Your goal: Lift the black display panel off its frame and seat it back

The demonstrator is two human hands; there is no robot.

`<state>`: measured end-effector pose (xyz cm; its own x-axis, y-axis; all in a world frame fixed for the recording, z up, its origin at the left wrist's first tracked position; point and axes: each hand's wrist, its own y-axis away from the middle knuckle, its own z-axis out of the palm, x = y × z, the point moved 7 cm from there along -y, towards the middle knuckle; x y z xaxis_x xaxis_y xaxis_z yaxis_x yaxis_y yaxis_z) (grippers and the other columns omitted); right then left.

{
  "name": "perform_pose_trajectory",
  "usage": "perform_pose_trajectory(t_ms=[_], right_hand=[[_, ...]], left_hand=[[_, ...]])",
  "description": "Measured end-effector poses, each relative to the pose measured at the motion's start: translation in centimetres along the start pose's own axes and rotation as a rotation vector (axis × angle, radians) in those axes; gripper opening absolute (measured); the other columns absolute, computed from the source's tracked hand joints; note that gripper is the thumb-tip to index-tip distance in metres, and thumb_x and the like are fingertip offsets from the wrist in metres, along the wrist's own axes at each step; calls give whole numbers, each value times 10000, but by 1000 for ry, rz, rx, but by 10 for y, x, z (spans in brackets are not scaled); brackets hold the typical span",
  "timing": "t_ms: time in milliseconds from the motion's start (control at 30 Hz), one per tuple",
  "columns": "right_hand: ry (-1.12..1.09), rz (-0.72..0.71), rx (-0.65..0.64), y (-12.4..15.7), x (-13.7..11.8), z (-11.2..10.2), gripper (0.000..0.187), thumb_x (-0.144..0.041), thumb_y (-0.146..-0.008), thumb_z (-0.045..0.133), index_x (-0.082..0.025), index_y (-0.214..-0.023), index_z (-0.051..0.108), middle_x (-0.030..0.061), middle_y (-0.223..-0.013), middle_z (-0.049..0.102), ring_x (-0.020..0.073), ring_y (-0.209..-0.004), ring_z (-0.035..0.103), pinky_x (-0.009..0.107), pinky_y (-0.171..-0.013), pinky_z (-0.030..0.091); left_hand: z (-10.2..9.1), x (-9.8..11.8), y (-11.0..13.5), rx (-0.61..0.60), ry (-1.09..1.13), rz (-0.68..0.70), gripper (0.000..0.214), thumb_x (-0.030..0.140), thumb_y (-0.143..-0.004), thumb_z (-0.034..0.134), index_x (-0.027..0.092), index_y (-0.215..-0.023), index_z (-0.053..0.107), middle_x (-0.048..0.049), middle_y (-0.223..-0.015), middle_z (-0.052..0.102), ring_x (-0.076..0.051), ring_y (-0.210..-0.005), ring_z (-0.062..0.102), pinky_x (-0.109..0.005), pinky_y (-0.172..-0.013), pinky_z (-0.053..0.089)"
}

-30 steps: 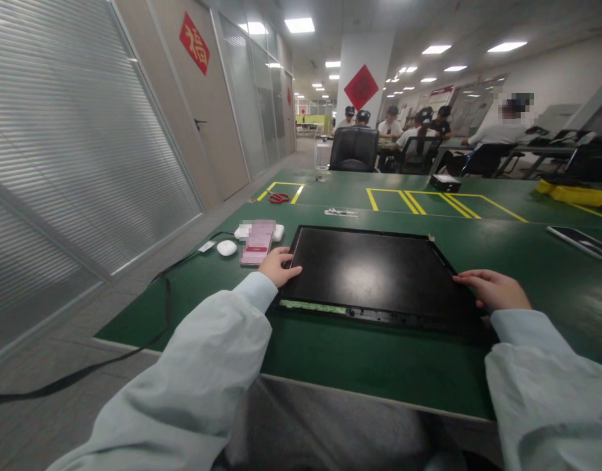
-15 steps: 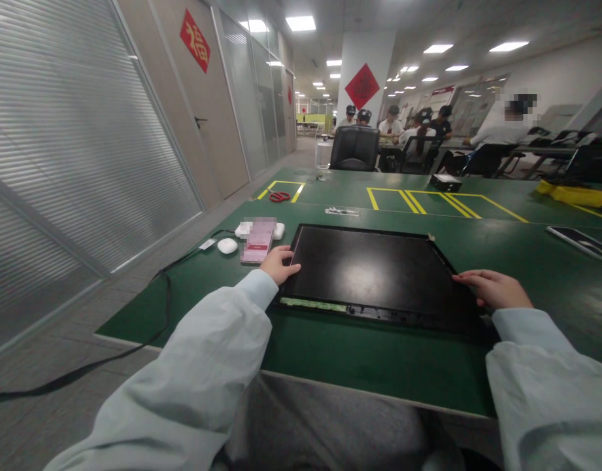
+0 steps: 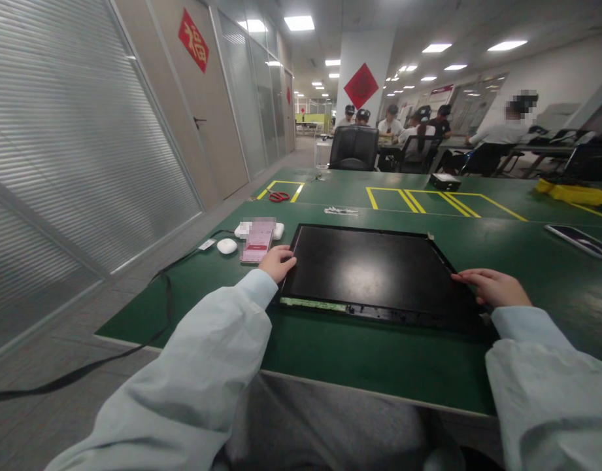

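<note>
A flat black display panel (image 3: 374,268) lies on the green table (image 3: 359,356) in front of me. My left hand (image 3: 277,261) grips the panel's left edge, fingers curled over it. At the right edge, my right hand (image 3: 494,288) holds the panel with fingers folded around the rim. A strip of green circuit board (image 3: 313,304) shows along the panel's near edge. Both arms wear pale blue sleeves.
A pink phone (image 3: 257,241) and a white earbud case (image 3: 227,246) lie left of the panel, with a black cable (image 3: 134,350) trailing off the table. Red scissors (image 3: 279,196), yellow floor-tape boxes and another phone (image 3: 580,239) lie farther off. Several people sit at tables behind.
My left hand has slid slightly back along the panel's left edge; the view shifted a little. The panel and my right hand stay put.
</note>
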<state>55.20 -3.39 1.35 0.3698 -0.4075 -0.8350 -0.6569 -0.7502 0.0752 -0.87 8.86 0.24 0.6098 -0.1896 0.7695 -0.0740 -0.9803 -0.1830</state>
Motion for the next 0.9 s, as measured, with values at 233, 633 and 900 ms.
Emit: perform_pose_trajectory(t_ms=[233, 633, 900], right_hand=[[7, -18, 2, -1, 6, -1, 272, -411, -634, 825, -220, -823, 869, 59, -896, 809, 133, -574, 510, 298, -501, 422], [23, -53, 40, -3, 7, 1, 291, -448, -671, 821, -233, -864, 861, 37, -815, 776, 125, -503, 491, 310, -492, 408], [4, -150, 45, 6, 6, 0, 339, -468, -744, 798, -225, -971, 860, 53, -943, 837, 122, -535, 536, 303, -544, 476]], left_hand=[[-3, 4, 5, 52, 192, -76, 482, 407, -845, 845, 217, -1289, 846, -112, -1217, 878, -293, -1060, 835, -497, -1077, 667], [0, 33, 17, -70, -49, 203, 397, 541, -880, 830, 240, -1124, 917, -149, -1548, 769, -407, -1494, 688, -553, -1351, 470], [16, 48, 35, -394, -55, 449, 665, 442, -685, 1078, 340, -1313, 886, -132, -1703, 670, -411, -1634, 564, -607, -1399, 381]])
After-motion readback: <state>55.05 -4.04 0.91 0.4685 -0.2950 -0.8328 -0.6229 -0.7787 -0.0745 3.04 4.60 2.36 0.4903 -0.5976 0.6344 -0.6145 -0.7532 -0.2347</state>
